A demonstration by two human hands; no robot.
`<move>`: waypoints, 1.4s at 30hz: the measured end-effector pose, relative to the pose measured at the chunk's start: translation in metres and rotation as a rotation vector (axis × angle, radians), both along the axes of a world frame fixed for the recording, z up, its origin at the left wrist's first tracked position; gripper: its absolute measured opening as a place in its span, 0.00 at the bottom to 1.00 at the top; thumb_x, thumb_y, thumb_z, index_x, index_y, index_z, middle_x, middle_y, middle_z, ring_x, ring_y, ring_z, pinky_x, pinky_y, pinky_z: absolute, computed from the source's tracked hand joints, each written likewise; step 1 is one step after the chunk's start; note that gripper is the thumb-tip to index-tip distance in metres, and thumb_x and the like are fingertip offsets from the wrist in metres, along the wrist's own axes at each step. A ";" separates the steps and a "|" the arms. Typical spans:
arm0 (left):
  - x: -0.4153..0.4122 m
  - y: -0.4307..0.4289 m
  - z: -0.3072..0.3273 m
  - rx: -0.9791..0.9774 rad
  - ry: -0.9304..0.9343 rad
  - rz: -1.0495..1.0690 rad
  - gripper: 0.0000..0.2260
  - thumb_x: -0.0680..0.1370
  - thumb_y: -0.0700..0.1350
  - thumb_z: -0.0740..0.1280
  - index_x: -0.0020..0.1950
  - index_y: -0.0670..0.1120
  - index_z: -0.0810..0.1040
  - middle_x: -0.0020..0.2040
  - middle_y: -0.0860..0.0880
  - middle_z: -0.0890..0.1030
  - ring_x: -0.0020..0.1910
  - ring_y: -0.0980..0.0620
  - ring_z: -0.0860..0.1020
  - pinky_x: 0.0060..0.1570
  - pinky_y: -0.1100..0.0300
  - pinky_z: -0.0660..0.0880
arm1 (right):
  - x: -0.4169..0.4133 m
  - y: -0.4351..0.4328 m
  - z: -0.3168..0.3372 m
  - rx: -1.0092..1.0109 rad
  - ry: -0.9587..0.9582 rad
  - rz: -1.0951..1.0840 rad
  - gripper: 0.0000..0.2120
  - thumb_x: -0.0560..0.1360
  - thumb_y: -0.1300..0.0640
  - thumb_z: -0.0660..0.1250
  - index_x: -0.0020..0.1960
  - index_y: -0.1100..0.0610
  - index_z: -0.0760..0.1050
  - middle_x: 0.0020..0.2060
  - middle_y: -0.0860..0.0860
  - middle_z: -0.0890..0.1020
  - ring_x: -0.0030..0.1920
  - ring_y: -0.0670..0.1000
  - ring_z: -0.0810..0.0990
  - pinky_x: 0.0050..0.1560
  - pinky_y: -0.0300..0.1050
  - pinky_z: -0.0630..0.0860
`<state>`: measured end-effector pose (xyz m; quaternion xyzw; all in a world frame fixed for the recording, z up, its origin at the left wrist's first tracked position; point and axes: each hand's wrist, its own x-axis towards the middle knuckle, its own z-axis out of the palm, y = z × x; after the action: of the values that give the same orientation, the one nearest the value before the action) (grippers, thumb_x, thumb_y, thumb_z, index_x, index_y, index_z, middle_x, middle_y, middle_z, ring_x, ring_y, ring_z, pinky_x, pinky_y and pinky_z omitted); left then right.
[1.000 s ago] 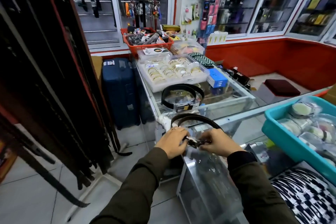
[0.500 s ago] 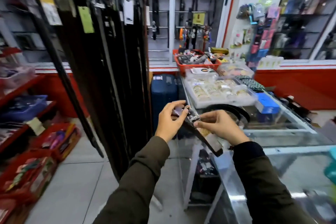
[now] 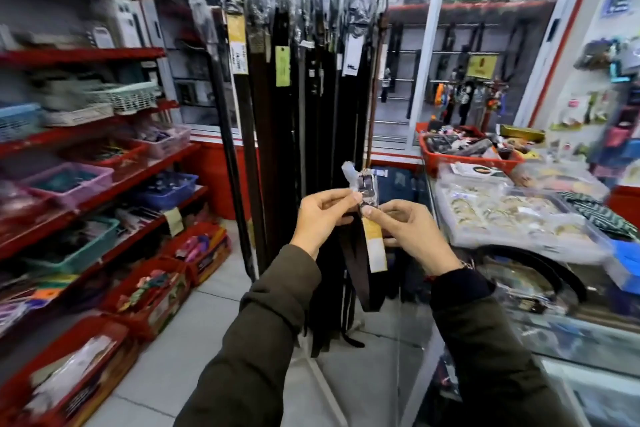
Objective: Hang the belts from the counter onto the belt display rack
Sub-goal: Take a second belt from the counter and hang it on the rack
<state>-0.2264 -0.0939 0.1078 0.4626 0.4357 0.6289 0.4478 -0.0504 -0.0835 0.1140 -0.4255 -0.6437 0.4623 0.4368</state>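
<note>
Both hands' grip (image 3: 362,206) at belt (image 3: 360,267) buckle end.

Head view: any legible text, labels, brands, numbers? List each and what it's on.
None can be read.
Yellow tag on the held belt: blurred.
Yellow tag, green tag and white tag on the hanging belts: print too small.
Yellow sign behind the glass: blurred.
Shelf label: blurred.
</note>
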 end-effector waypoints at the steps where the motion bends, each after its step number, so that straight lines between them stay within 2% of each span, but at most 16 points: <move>1: -0.005 -0.002 0.004 0.032 -0.021 0.024 0.11 0.77 0.43 0.74 0.58 0.40 0.85 0.52 0.43 0.88 0.54 0.48 0.86 0.51 0.57 0.83 | -0.005 0.001 0.004 0.023 -0.056 0.025 0.11 0.71 0.41 0.75 0.42 0.49 0.85 0.42 0.48 0.89 0.45 0.42 0.86 0.42 0.41 0.79; 3: -0.014 -0.005 0.012 0.085 -0.065 0.057 0.11 0.77 0.43 0.74 0.58 0.40 0.85 0.53 0.41 0.87 0.55 0.45 0.86 0.54 0.53 0.83 | -0.012 0.003 0.010 0.083 -0.125 0.071 0.11 0.74 0.41 0.73 0.46 0.48 0.87 0.45 0.47 0.89 0.50 0.42 0.85 0.51 0.41 0.78; 5: -0.024 -0.005 0.020 0.124 -0.094 0.081 0.11 0.77 0.42 0.74 0.58 0.39 0.84 0.53 0.41 0.87 0.54 0.45 0.86 0.52 0.53 0.84 | -0.019 0.004 0.017 0.139 -0.144 0.079 0.12 0.76 0.44 0.72 0.50 0.50 0.88 0.48 0.47 0.89 0.56 0.44 0.84 0.60 0.42 0.76; 7: -0.033 -0.004 0.026 0.157 -0.100 0.114 0.11 0.77 0.42 0.74 0.58 0.39 0.84 0.53 0.41 0.87 0.54 0.45 0.86 0.51 0.52 0.84 | -0.028 0.004 0.025 0.189 -0.217 0.033 0.13 0.76 0.42 0.71 0.49 0.50 0.88 0.48 0.46 0.89 0.56 0.45 0.84 0.56 0.41 0.76; 9: -0.038 -0.003 0.032 0.176 -0.095 0.126 0.11 0.78 0.42 0.73 0.58 0.39 0.84 0.52 0.41 0.88 0.54 0.45 0.86 0.52 0.51 0.84 | -0.036 0.004 0.036 0.287 -0.411 -0.073 0.15 0.75 0.38 0.70 0.47 0.48 0.88 0.44 0.46 0.88 0.51 0.46 0.84 0.49 0.47 0.79; 10: -0.041 -0.002 0.035 0.189 -0.096 0.130 0.11 0.78 0.42 0.73 0.58 0.39 0.84 0.52 0.42 0.88 0.54 0.45 0.86 0.51 0.52 0.84 | -0.040 0.005 0.043 0.361 -0.476 -0.126 0.14 0.75 0.38 0.70 0.47 0.47 0.88 0.41 0.45 0.87 0.48 0.46 0.84 0.47 0.48 0.80; 11: -0.044 -0.001 0.039 0.204 -0.100 0.133 0.11 0.78 0.42 0.73 0.59 0.39 0.84 0.52 0.42 0.88 0.54 0.46 0.86 0.51 0.53 0.84 | -0.044 0.006 0.052 0.430 -0.464 -0.149 0.11 0.75 0.40 0.72 0.47 0.46 0.87 0.39 0.43 0.86 0.46 0.44 0.84 0.45 0.47 0.80; 13: -0.050 0.001 0.052 0.231 -0.120 0.146 0.12 0.77 0.42 0.74 0.59 0.39 0.84 0.52 0.42 0.88 0.54 0.46 0.87 0.49 0.55 0.84 | -0.054 0.012 0.068 0.474 -0.260 -0.086 0.05 0.73 0.49 0.76 0.49 0.47 0.87 0.39 0.42 0.87 0.44 0.41 0.86 0.47 0.41 0.81; 15: -0.058 0.004 0.067 0.259 -0.162 0.165 0.13 0.77 0.42 0.75 0.59 0.39 0.84 0.52 0.42 0.88 0.53 0.46 0.87 0.48 0.57 0.83 | -0.064 0.020 0.080 0.427 -0.046 0.037 0.06 0.72 0.56 0.78 0.48 0.48 0.87 0.38 0.46 0.89 0.42 0.40 0.88 0.47 0.38 0.83; 17: -0.065 0.006 0.083 0.299 -0.199 0.166 0.12 0.75 0.42 0.76 0.58 0.41 0.85 0.52 0.43 0.88 0.54 0.47 0.87 0.48 0.58 0.83 | -0.075 0.029 0.090 0.378 0.108 0.121 0.07 0.72 0.58 0.78 0.48 0.49 0.86 0.39 0.49 0.90 0.43 0.44 0.89 0.45 0.39 0.84; 20: -0.078 0.008 0.105 0.343 -0.231 0.165 0.11 0.75 0.41 0.76 0.57 0.40 0.85 0.51 0.44 0.88 0.53 0.49 0.87 0.49 0.60 0.83 | -0.094 0.045 0.104 0.342 0.241 0.159 0.10 0.72 0.59 0.78 0.53 0.57 0.87 0.44 0.54 0.90 0.47 0.50 0.90 0.48 0.44 0.86; 23: -0.091 0.010 0.125 0.381 -0.193 0.186 0.13 0.75 0.39 0.75 0.59 0.39 0.84 0.51 0.44 0.88 0.52 0.50 0.87 0.49 0.62 0.82 | -0.118 0.057 0.122 0.328 0.358 0.189 0.13 0.72 0.60 0.78 0.56 0.62 0.85 0.46 0.58 0.89 0.48 0.53 0.89 0.49 0.44 0.86; 28: -0.116 0.014 0.167 0.454 -0.153 0.294 0.14 0.76 0.39 0.74 0.61 0.37 0.83 0.53 0.41 0.87 0.51 0.50 0.86 0.47 0.63 0.82 | -0.159 0.068 0.159 0.341 0.455 0.224 0.11 0.71 0.60 0.79 0.53 0.60 0.85 0.44 0.57 0.89 0.46 0.51 0.89 0.44 0.41 0.85; 32: -0.133 0.020 0.194 0.470 -0.198 0.339 0.14 0.76 0.38 0.74 0.61 0.37 0.83 0.54 0.39 0.86 0.50 0.47 0.86 0.47 0.62 0.83 | -0.186 0.073 0.186 0.391 0.481 0.214 0.13 0.72 0.61 0.78 0.54 0.63 0.85 0.45 0.58 0.89 0.48 0.53 0.89 0.46 0.42 0.85; 37: -0.152 0.027 0.221 0.499 -0.251 0.423 0.09 0.75 0.40 0.75 0.54 0.39 0.85 0.50 0.38 0.87 0.45 0.47 0.88 0.42 0.62 0.83 | -0.216 0.078 0.215 0.400 0.508 0.221 0.12 0.72 0.62 0.78 0.55 0.63 0.85 0.46 0.60 0.88 0.51 0.58 0.88 0.49 0.45 0.86; 42: -0.167 0.036 0.253 0.504 -0.214 0.438 0.13 0.76 0.38 0.75 0.59 0.35 0.83 0.53 0.36 0.86 0.43 0.48 0.87 0.44 0.60 0.85 | -0.239 0.089 0.240 0.389 0.518 0.207 0.12 0.76 0.63 0.74 0.58 0.67 0.83 0.49 0.63 0.87 0.50 0.57 0.87 0.48 0.45 0.85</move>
<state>-0.3933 -0.0578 0.3603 0.3858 0.3062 0.8428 0.2170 -0.2891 0.0050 0.3545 -0.1351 -0.6273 0.4657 0.6094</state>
